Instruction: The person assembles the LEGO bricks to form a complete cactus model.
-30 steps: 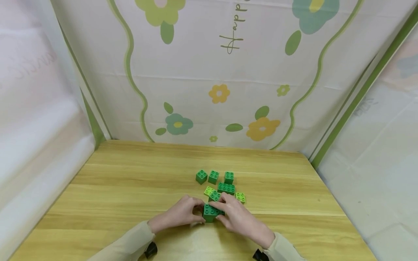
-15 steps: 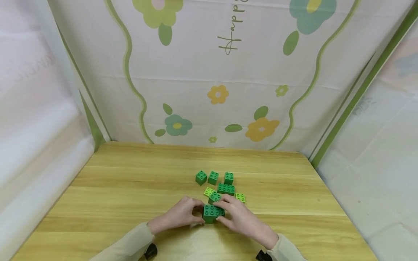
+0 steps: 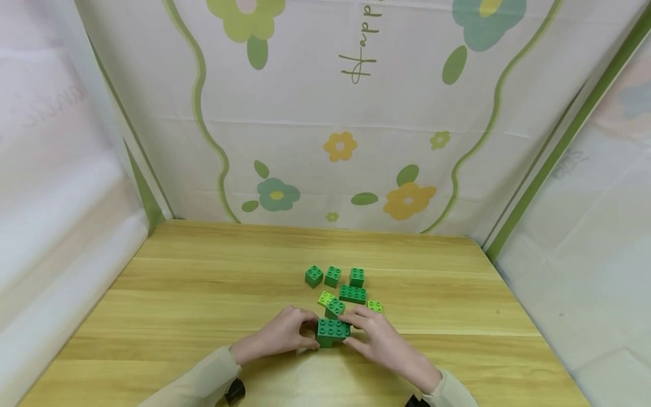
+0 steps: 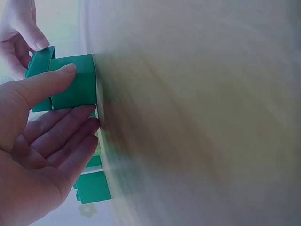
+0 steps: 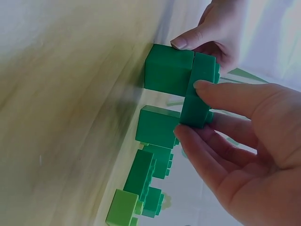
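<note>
On the table (image 3: 203, 271), the left hand (image 3: 286, 330) pinches a green lower block (image 5: 167, 70) between thumb and fingers, while the right hand (image 3: 378, 338) pinches the overhanging end of the long green brick (image 3: 333, 328) seated on top. Just beyond, close to the right fingertips, a green block (image 3: 334, 308) crowds the pair and partly covers a lime brick (image 3: 325, 297). Another lime brick (image 3: 374, 306) peeks from behind the right hand; farther back lie a second long brick (image 3: 352, 294) and three small green blocks (image 3: 333, 276).
</note>
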Demonstrator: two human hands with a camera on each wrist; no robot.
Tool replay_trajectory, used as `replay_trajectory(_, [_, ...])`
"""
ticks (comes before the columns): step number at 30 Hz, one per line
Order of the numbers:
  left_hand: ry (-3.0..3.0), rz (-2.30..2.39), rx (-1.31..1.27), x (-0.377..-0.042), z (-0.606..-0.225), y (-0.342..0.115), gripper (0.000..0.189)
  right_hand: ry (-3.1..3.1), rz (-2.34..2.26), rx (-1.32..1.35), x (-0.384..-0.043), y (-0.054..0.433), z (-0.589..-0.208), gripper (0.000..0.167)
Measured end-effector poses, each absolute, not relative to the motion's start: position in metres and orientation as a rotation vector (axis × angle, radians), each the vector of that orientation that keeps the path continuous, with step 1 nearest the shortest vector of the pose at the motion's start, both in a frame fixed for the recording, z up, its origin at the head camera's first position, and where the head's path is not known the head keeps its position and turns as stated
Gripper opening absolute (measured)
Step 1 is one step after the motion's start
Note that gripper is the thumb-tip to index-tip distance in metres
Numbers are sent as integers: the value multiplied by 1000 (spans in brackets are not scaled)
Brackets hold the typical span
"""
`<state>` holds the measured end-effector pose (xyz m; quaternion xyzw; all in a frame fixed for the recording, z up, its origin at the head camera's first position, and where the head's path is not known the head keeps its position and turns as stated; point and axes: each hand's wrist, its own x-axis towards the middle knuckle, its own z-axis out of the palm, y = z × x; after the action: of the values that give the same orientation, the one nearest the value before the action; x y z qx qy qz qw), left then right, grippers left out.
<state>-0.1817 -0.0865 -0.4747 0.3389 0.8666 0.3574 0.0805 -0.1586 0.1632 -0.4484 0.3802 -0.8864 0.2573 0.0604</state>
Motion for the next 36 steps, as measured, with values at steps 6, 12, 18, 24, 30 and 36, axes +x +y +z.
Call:
replay_trajectory(6, [2593,1059,1012,-183,-475,-86,29,-2680,904,1146,-160,167,-451,42])
replay_trajectory(12, [2617,1018,1052,-183,-474,-84,29,-2637,948,1175,-161,169,-452,40])
replay_trajectory(18, [2613,1002,1069,-183,-473,-82,30,-2607,939,1187,-159,171,-450,40])
replay_trajectory(24, [2594,993,1073,-183,-472,-80,32,-2634,940,1163,-156,173,-448,40])
replay_trajectory(30, [2587,954,1121,-184,-471,-78,32,-2694,946,1129,-154,176,-448,38])
replay_trajectory(36, [2595,903,1157,-186,-470,-77,32,-2672,931,1135,-152,179,-449,37])
